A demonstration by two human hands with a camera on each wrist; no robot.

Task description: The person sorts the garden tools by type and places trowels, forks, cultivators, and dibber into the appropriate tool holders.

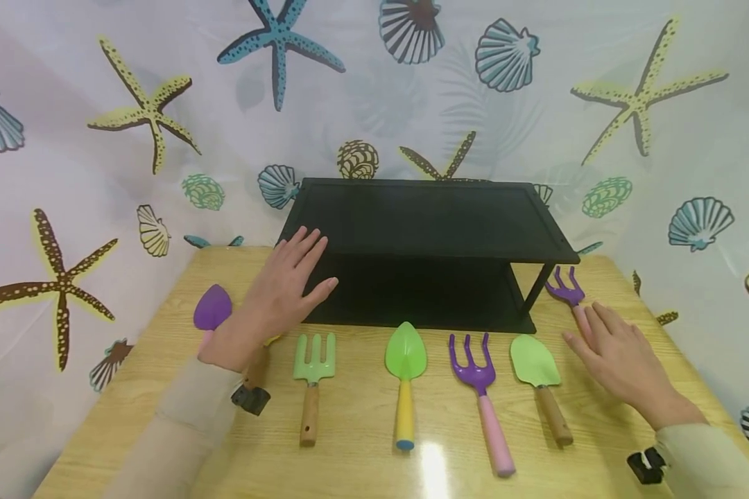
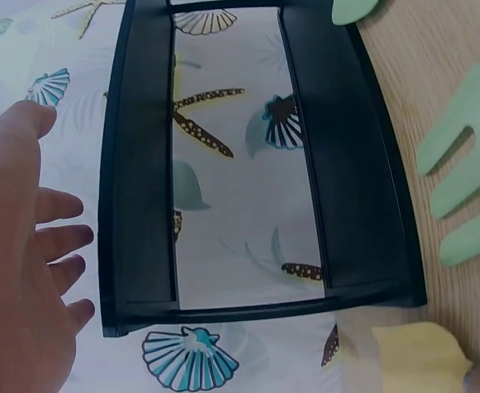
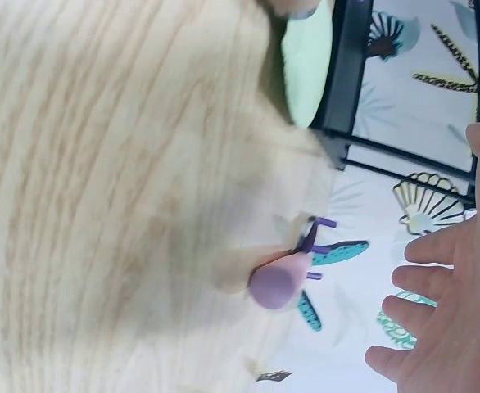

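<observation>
My left hand (image 1: pixel 274 298) is held with straight fingers over the left end of a black two-level shelf (image 1: pixel 424 218), thumb spread apart. In the left wrist view nothing lies in that hand (image 2: pixel 19 254). Its forearm hides most of a yellow-bladed tool (image 2: pixel 420 356) with a wooden handle. At the right, my right hand (image 1: pixel 627 360) hovers with loosely extended fingers over the pink handle of a purple garden fork (image 1: pixel 566 291). The right wrist view shows the fork's handle (image 3: pixel 277 282) apart from that hand (image 3: pixel 453 295). A light green trowel (image 1: pixel 533 360) lies left of this hand.
In front of the shelf lie a green fork (image 1: pixel 314 360), a green trowel (image 1: pixel 406 353) with yellow handle and another purple fork (image 1: pixel 474 371). A purple trowel (image 1: pixel 213 307) is at the left. Shell-patterned cloth (image 1: pixel 374 83) surrounds the wooden table (image 1: pixel 362 471).
</observation>
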